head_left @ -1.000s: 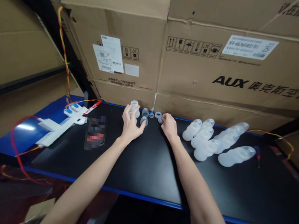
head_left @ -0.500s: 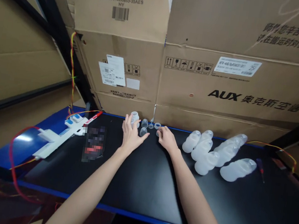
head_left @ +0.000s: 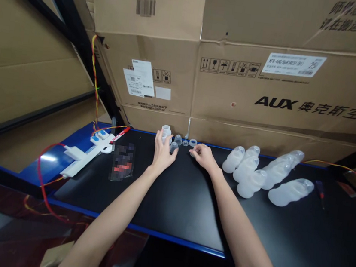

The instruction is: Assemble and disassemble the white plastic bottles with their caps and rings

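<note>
My left hand point(head_left: 162, 152) is beside an upright translucent baby bottle point(head_left: 166, 130), its fingers along the bottle's near side. Between its thumb and index finger sits a small clear dome cap point(head_left: 174, 146). A second dome cap point(head_left: 178, 139) stands just behind. To its right are a clear nipple-shaped piece point(head_left: 185, 142) and a pale ring point(head_left: 193, 142). My right hand point(head_left: 203, 155) has thumb and fingertips pinched on a small pale round piece point(head_left: 192, 152) at the table surface; the fingers partly hide it.
Several translucent bottles point(head_left: 251, 183) lie grouped on the black table point(head_left: 182, 203) to the right, near a screwdriver point(head_left: 321, 194). On the left are a blurred dark packet point(head_left: 122, 163), a white power strip point(head_left: 87, 157) and a red marker point(head_left: 121, 134). Cardboard point(head_left: 224, 126) walls the back.
The view has shifted, moving the scene up and slightly right. My left thumb and index finger have closed in around the near dome cap. My right hand stays at the small round piece.
</note>
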Demonstrator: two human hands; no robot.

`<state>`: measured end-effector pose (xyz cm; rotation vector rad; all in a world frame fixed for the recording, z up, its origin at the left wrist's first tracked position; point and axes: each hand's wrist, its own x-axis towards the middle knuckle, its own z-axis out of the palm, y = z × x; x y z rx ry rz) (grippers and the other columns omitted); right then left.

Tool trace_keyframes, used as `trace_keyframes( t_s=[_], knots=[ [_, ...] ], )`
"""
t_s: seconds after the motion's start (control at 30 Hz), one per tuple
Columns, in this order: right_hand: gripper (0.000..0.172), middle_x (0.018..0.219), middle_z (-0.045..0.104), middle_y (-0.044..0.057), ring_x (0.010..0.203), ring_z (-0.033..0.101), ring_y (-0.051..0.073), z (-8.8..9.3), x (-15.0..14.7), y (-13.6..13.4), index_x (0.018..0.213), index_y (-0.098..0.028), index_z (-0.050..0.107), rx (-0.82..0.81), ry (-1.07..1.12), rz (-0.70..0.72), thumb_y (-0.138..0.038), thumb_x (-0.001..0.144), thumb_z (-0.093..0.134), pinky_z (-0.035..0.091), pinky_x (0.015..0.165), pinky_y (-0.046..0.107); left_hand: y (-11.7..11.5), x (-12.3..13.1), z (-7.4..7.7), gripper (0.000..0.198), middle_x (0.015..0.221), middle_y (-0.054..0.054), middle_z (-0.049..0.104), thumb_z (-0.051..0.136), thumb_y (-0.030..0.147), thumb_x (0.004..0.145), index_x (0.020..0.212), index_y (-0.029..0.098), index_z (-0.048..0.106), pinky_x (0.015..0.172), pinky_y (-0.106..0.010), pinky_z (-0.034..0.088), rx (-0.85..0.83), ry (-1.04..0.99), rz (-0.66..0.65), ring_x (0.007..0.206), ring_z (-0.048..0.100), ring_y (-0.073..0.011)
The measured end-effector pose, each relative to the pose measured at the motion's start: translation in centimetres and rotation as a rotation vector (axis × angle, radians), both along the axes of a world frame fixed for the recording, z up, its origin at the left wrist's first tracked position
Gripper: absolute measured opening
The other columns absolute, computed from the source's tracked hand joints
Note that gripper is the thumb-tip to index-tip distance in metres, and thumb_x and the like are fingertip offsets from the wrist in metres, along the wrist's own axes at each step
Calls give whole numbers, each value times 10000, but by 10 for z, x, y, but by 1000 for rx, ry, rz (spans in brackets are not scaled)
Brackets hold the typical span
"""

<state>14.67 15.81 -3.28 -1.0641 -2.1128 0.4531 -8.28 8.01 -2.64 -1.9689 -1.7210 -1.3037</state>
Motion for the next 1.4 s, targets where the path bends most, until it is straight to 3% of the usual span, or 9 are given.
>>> trace_keyframes(
  t_s=[0.27,0.47,0.67,0.83,0.9,1.07,1.13,1.27,1.4],
  knots=[
    [330,700,625,15,687,572,199,-5,-3,4,788,-237,540,-13,58,-42,-444,962,729,406,697,303,2,-3,0,674,1747,-232,115,775,207,901,1521,181,511,1341,-688,298,-8,2,-60,1686,150,-487],
    [335,736,676,36,679,616,210,-7,-1,3,875,-231,586,-30,149,-120,-524,1039,597,445,700,316,-1,-2,4,679,1764,-208,107,777,196,892,1521,194,523,1357,-669,287,-38,0,-44,1691,149,-474],
    [315,947,768,84,851,696,251,3,-2,-11,1098,-216,674,46,263,-169,-518,1008,677,519,811,357,-5,-2,11,944,1829,-140,-67,747,82,804,1661,255,392,1360,-685,250,-49,17,-49,1707,39,-483],
    [160,1087,807,108,1058,666,307,13,-16,-28,997,-233,730,137,75,-102,-386,1034,694,478,1007,447,-4,-13,14,1202,1846,-120,-125,744,69,664,1736,255,233,1375,-695,147,-44,16,-17,1707,-35,-485],
    [130,1134,817,101,1125,654,320,15,-22,-33,1106,-243,749,138,-11,-39,-341,1040,695,447,1060,475,-2,-19,12,1238,1851,-118,-96,735,79,644,1744,259,197,1381,-679,144,-56,-7,-14,1711,-18,-469],
    [464,1415,708,157,1326,569,367,15,-27,-39,1421,-229,662,194,-126,-11,-382,995,763,419,1122,516,1,-26,5,1241,1840,-174,31,702,38,639,1750,214,177,1383,-659,185,-98,-25,5,1713,62,-451],
    [443,1497,633,173,1381,522,384,13,-26,-39,1347,-226,718,218,-135,-62,-438,966,799,401,1155,535,1,-25,5,1248,1838,-190,25,699,25,649,1756,199,148,1383,-654,201,-103,-37,8,1714,74,-448],
    [243,1511,594,154,1440,451,393,10,-26,-37,1095,-244,825,228,-176,-73,-448,966,801,359,1201,578,1,-24,5,1275,1836,-212,-44,679,-9,682,1768,193,41,1380,-641,236,-106,-95,-20,1719,44,-440],
    [191,1478,609,148,1455,412,406,11,-30,-32,1058,-251,846,259,-201,-100,-408,990,763,313,1234,628,2,-26,3,1277,1833,-211,-107,652,-41,717,1770,220,-21,1364,-611,308,-121,-166,-109,1718,65,-431]
  ],
)
